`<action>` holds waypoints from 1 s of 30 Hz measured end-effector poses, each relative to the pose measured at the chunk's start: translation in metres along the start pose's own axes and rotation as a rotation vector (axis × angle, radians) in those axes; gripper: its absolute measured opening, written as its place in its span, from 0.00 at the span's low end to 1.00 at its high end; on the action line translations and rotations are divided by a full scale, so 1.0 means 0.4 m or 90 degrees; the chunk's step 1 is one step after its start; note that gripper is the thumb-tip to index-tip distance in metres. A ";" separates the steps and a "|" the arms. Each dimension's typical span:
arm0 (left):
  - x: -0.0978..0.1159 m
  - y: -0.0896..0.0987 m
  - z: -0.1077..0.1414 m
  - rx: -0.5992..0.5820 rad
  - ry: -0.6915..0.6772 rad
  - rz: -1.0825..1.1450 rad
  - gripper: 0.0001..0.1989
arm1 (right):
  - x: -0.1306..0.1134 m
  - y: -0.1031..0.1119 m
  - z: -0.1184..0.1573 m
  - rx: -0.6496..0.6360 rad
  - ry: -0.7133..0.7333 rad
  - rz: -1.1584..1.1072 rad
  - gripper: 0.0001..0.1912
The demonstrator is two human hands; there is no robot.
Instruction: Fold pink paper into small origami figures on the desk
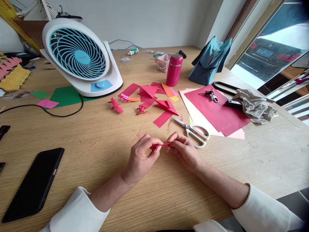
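Between my two hands, above the front middle of the wooden table (101,174), is a small folded piece of red paper (165,145). My left hand (142,158) pinches its left part between thumb and fingers. The fingertips of my right hand (184,149) pinch its thin right end. Most of the folded paper is hidden by the fingers. White-handled scissors (199,135) lie just beyond my right hand, blades pointing up and left. Past my hands lie small folded red paper figures (141,110) and cut red paper strips (163,118).
A white and blue fan (82,58) stands at the back left, its black cord crossing the table. A black phone (33,183) lies front left. At right are red paper sheets (217,112), keys (211,95) and a crumpled cloth (256,106). Behind stand a pink flask (174,70) and a blue bag (209,62).
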State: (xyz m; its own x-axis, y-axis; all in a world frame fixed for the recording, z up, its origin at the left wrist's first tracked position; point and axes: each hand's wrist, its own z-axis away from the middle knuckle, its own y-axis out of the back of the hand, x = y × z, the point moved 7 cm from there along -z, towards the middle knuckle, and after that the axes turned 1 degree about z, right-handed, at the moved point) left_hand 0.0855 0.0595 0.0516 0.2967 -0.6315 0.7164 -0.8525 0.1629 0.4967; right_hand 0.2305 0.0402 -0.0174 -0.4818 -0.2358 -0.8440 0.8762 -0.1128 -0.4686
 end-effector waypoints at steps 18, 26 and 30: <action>0.012 0.015 0.002 0.025 -0.064 -0.058 0.09 | 0.004 -0.025 0.004 -0.058 -0.034 0.002 0.15; 0.012 0.007 0.009 0.004 -0.091 -0.104 0.09 | 0.016 -0.011 -0.001 -0.040 -0.079 -0.044 0.16; 0.015 0.008 0.014 -0.001 -0.133 -0.161 0.09 | 0.017 -0.008 -0.006 -0.051 -0.093 -0.058 0.15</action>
State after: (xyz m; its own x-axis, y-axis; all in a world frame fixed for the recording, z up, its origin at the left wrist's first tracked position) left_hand 0.0822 0.0518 0.0546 0.4042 -0.7939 0.4542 -0.7621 -0.0177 0.6473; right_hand 0.2243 0.0411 -0.0222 -0.5467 -0.3662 -0.7530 0.8222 -0.0643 -0.5656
